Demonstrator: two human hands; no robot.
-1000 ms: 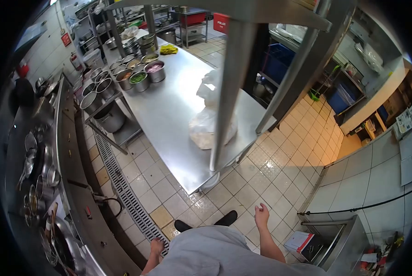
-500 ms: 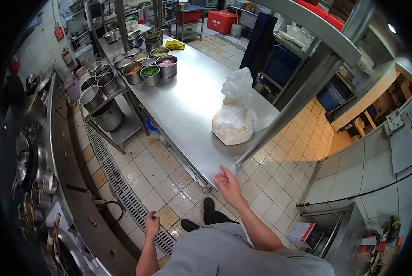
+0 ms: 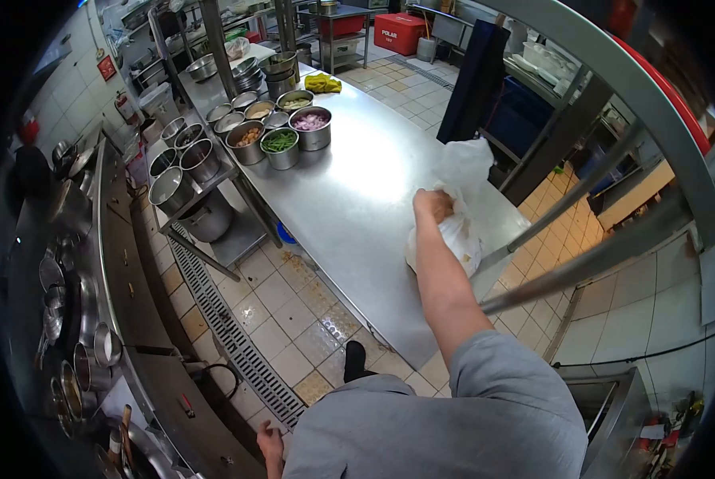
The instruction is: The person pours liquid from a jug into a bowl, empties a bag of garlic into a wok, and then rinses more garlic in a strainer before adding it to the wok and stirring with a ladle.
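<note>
"What did you see from the head camera?"
"A white plastic bag (image 3: 467, 246) sat on the shiny metal table (image 3: 357, 231), near the end closest to the gray shirt (image 3: 437, 423)."
"Did the right hand (image 3: 433, 204) touch it?"
"Yes, up at the bag's neck. The fingers were bent there, but I couldn't tell if they squeezed tight."
"And the left hand (image 3: 270, 441)?"
"It hung low beside the shirt, well apart from the other hand. Its fingers were loosely bent and held nothing that I could see. The floor drain (image 3: 248, 351) ran near it."
"What else was on the table?"
"Farther up stood 1 pot of green bits (image 3: 280, 141), just beside 1 pot of pink bits (image 3: 310, 121). A yellow cloth (image 3: 323, 84) lay behind them."
</note>
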